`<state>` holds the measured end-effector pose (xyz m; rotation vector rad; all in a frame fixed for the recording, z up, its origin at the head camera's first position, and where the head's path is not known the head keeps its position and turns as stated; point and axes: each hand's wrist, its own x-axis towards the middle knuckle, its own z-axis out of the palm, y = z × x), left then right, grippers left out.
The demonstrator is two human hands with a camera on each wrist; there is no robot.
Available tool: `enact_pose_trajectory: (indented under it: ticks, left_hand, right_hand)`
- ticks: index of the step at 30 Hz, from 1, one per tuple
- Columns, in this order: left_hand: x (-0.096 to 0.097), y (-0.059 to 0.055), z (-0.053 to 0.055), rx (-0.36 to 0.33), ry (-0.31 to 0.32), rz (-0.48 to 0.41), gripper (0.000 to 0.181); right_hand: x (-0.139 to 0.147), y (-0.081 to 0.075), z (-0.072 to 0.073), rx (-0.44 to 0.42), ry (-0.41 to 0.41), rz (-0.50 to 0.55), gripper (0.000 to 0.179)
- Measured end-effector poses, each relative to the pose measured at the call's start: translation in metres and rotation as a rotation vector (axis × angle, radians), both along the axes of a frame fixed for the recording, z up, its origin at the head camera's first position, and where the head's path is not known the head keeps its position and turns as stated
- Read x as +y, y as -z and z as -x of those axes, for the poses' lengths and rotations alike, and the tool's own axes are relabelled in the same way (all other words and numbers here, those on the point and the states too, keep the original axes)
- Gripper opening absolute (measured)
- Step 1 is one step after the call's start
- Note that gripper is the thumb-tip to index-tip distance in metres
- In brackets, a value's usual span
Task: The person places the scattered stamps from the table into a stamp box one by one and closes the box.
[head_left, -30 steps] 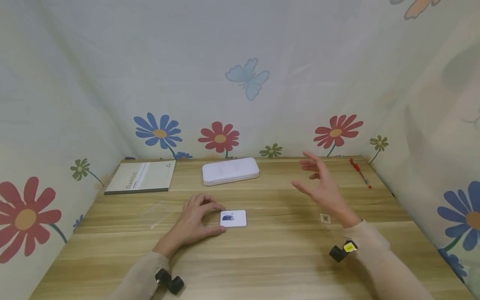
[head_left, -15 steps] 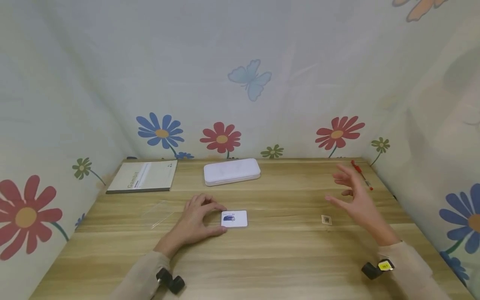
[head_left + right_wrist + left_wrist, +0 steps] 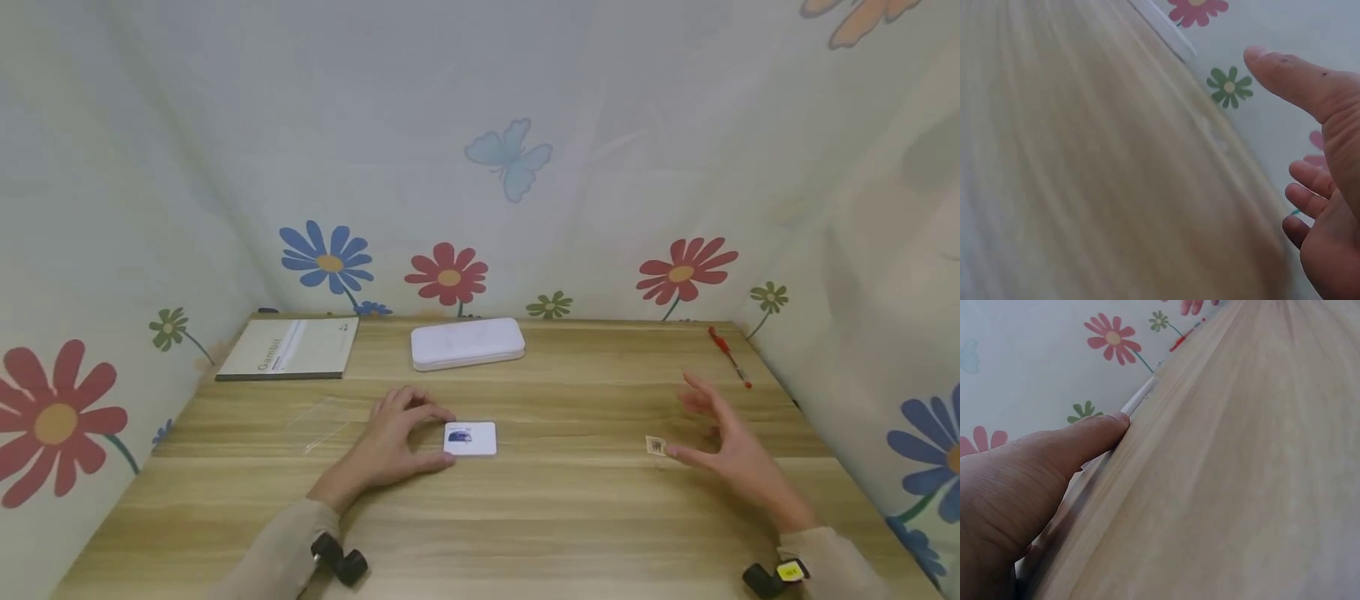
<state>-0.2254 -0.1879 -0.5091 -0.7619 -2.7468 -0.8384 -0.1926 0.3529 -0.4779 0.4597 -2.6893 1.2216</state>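
Observation:
My left hand lies low over the wooden table, holding the left end of a small white card between thumb and forefinger. A dark blue picture is printed on the card's left half. The left wrist view shows the thumb along the card's near edge. To the right, my right hand hovers with fingers apart and nothing in its grasp. Its thumb tip comes right up to a small stamp-like square with a dark print, in the head view. Several fingers of that hand are loosely bent in the right wrist view.
A pale notebook marked "Gambit" lies at the back left. A white flat case stands at the back middle, and a red pen at the right. A thin transparent sheet lies left of my left hand.
My right hand has gone right, then come down and nearer to me, its thumb now beside the stamp-like square. My left hand keeps its hold on the white card.

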Motion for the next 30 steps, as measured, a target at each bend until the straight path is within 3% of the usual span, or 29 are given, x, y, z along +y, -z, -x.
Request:
enact_pose_trajectory:
  ticks: [4,11,17,25,30]
  left_hand:
    - [0.000,-0.001,0.001,-0.003,-0.005,0.010,0.058]
    - [-0.001,-0.004,0.000,-0.022,-0.007,0.005,0.058]
    - [-0.001,-0.001,-0.002,-0.033,-0.019,0.015,0.057]
    - [-0.002,0.001,0.000,0.002,-0.008,0.013,0.057]
    - [0.000,0.000,-0.001,0.001,-0.005,0.012,0.057]
  right_hand:
    - [0.005,0.008,-0.001,-0.040,-0.012,-0.020,0.109]
    - [0.005,0.010,-0.002,-0.070,-0.060,-0.080,0.094]
    - [0.005,0.018,0.000,-0.020,-0.078,-0.168,0.063]
    - [0.002,0.018,0.000,0.024,-0.090,-0.134,0.032]
    - [0.001,0.016,-0.001,0.039,-0.086,-0.145,0.024]
